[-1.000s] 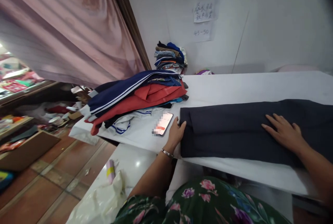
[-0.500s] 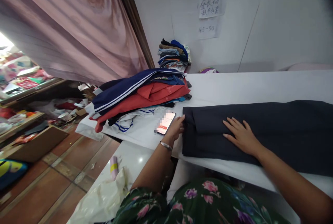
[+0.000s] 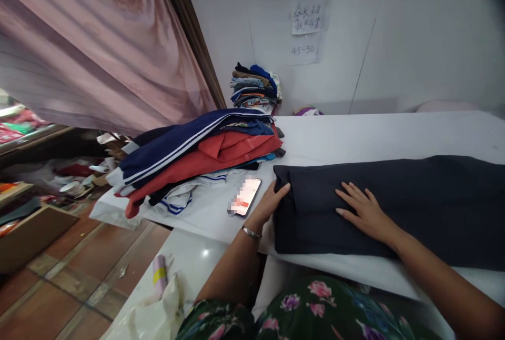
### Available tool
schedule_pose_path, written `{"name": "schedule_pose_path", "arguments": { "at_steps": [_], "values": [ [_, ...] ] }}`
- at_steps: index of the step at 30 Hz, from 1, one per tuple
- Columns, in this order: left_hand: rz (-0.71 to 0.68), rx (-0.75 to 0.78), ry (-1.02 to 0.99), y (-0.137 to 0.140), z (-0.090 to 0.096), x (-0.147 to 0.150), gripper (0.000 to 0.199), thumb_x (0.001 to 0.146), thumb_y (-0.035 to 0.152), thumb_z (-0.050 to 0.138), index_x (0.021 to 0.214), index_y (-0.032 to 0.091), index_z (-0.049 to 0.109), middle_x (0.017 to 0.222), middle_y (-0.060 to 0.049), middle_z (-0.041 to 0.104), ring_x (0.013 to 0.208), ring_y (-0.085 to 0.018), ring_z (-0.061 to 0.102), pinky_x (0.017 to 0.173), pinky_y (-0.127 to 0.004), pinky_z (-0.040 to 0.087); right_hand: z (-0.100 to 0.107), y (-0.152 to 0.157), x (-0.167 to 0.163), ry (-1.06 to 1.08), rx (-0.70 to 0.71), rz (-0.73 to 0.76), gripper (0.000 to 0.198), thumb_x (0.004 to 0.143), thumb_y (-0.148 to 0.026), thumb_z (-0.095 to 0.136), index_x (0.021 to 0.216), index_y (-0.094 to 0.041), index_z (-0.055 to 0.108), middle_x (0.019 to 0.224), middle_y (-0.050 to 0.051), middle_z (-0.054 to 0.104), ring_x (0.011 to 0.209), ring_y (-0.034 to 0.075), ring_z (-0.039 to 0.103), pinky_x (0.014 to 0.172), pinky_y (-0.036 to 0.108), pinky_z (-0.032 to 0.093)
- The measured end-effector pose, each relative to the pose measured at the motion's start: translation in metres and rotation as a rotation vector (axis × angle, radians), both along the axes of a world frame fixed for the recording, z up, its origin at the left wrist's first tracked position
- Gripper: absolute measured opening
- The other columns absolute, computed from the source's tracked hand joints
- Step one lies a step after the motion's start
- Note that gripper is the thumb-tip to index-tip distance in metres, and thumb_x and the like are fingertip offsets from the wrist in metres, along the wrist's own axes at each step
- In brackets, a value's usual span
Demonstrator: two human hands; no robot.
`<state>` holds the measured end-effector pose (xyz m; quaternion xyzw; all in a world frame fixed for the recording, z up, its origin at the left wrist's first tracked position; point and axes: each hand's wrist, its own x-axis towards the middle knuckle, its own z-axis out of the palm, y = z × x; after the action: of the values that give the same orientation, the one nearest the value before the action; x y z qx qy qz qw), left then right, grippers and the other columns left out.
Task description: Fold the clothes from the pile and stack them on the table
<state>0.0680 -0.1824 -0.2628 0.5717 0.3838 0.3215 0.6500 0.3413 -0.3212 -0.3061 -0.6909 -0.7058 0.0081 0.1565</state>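
Observation:
A long, dark navy folded garment (image 3: pixel 426 203) lies flat across the white-covered table, reaching out of view at the right; its exact kind is hard to tell. At its left end, my left hand (image 3: pixel 272 200) grips the edge, thumb on top and the other fingers hidden underneath. My right hand (image 3: pixel 363 211) rests flat on the middle of the cloth with fingers spread, holding nothing. Just left of my left hand, a phone (image 3: pixel 245 197) with a lit screen lies on the table.
Left of the phone is a loose heap of clothes (image 3: pixel 236 148), navy and red on top. Behind it stands a folded clothes stack (image 3: pixel 255 87) by the wall. A white plastic bag (image 3: pixel 158 308) and a pinkish roll (image 3: pixel 159 274) are at the lower left, near a pink curtain (image 3: pixel 138 40).
My left thumb has come up over the garment's left edge, and the hand has shifted slightly. The right hand stays flat in nearly the same spot. The view has turned slightly.

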Motion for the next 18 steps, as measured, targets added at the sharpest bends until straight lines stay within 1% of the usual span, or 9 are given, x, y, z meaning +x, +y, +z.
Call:
{"name": "schedule_pose_path", "arguments": {
  "at_steps": [1,3,6,8,10,13,16,18],
  "values": [
    [-0.011,-0.022,-0.019,0.0,-0.002,0.001,0.059,0.076,0.047,0.073,0.125,0.019,0.056,0.13,-0.01,0.061,0.118,-0.027,0.057,0.103,-0.04,0.042,0.004,0.002,-0.006,0.012,0.019,0.002,0.06,0.093,-0.06,0.033,0.143,-0.027,0.044,0.153,0.009,0.032,0.143,0.029,0.024,0.112,0.059,0.019],
    [0.014,-0.039,-0.039,0.0,-0.007,0.004,0.063,0.072,0.04,0.078,0.126,0.019,0.054,0.128,-0.011,0.062,0.116,-0.027,0.059,0.102,-0.041,0.044,0.009,0.006,-0.021,0.025,0.053,0.027,0.06,0.094,-0.057,0.033,0.145,-0.026,0.041,0.155,0.009,0.029,0.144,0.028,0.022,0.114,0.056,0.018],
    [0.109,-0.023,-0.048,0.0,-0.013,0.01,0.066,0.066,0.028,0.082,0.125,0.018,0.053,0.123,-0.012,0.064,0.112,-0.027,0.061,0.1,-0.042,0.046,0.01,0.012,-0.044,0.025,0.02,0.1,0.06,0.094,-0.056,0.037,0.144,-0.024,0.042,0.152,0.01,0.035,0.142,0.027,0.026,0.115,0.055,0.018],
    [0.149,-0.03,-0.062,0.0,-0.011,0.015,0.065,0.065,0.023,0.081,0.123,0.018,0.054,0.119,-0.011,0.066,0.109,-0.027,0.063,0.099,-0.043,0.047,0.009,0.015,-0.052,0.031,-0.024,0.13,0.06,0.093,-0.056,0.04,0.143,-0.024,0.044,0.15,0.011,0.039,0.142,0.028,0.028,0.114,0.056,0.018],
    [0.161,-0.051,-0.087,-0.001,-0.004,0.019,0.062,0.065,0.02,0.08,0.121,0.017,0.055,0.116,-0.01,0.068,0.106,-0.026,0.064,0.097,-0.042,0.048,0.01,0.017,-0.054,0.068,-0.055,0.132,0.061,0.092,-0.057,0.041,0.143,-0.025,0.045,0.149,0.01,0.04,0.141,0.029,0.028,0.114,0.058,0.017],
    [0.162,-0.073,-0.148,-0.004,0.014,0.027,0.059,0.065,0.019,0.078,0.119,0.018,0.055,0.116,-0.009,0.068,0.104,-0.024,0.064,0.095,-0.04,0.049,0.016,0.017,-0.055,0.2,-0.079,0.14,0.063,0.093,-0.059,0.038,0.146,-0.025,0.039,0.15,0.01,0.039,0.142,0.027,0.027,0.115,0.057,0.015],
    [0.124,-0.073,-0.221,-0.007,0.032,0.039,0.061,0.064,0.02,0.079,0.12,0.018,0.055,0.114,-0.008,0.068,0.102,-0.022,0.064,0.094,-0.037,0.049,0.022,0.017,-0.058,0.4,-0.053,0.157,0.071,0.091,-0.061,0.039,0.15,-0.022,0.032,0.152,0.011,0.034,0.142,0.025,0.026,0.117,0.054,0.012],
    [0.063,-0.096,-0.262,-0.009,0.042,0.048,0.063,0.067,0.026,0.079,0.124,0.02,0.053,0.115,-0.008,0.067,0.099,-0.022,0.065,0.09,-0.035,0.05,0.025,0.017,-0.059,0.573,-0.008,0.144,0.075,0.089,-0.065,0.041,0.15,-0.022,0.032,0.152,0.011,0.034,0.142,0.026,0.027,0.117,0.053,0.013]
  ]
}}
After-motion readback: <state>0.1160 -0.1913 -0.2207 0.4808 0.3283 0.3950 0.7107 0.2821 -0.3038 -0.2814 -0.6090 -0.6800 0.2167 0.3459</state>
